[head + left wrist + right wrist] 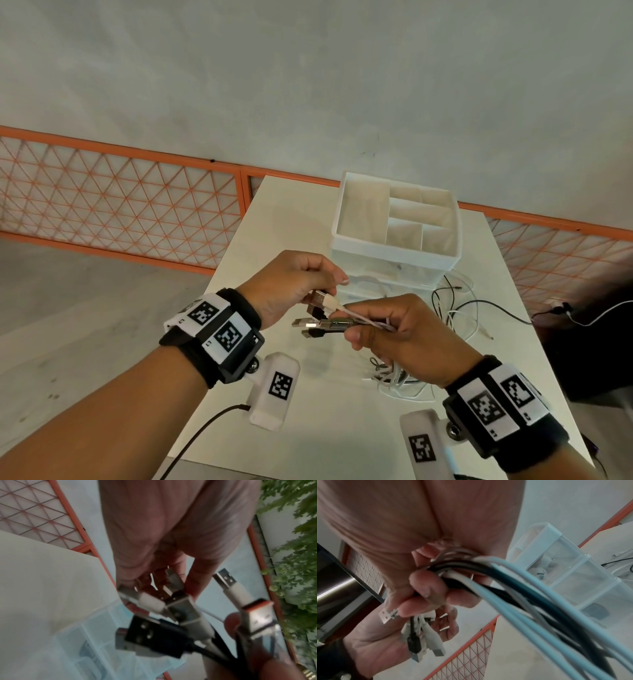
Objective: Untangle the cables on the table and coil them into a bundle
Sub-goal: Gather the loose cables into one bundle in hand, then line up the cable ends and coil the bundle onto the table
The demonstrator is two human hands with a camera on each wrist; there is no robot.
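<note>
Right hand (404, 329): fist round cables (363, 322), plugs pointing left.
Left hand (294, 284): nearer plugs (310, 323), pinching them.

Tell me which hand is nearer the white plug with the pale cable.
Left. The left hand pinches the white plug at its fingertips. The right hand grips the gathered cables further back, just behind that plug.

Black and white cables (368, 323) are gathered side by side above the table, their metal plugs (173, 616) fanned out together at one end. Their loose lengths (455, 308) trail down, sprawling tangled across the white table (274, 212).
</note>
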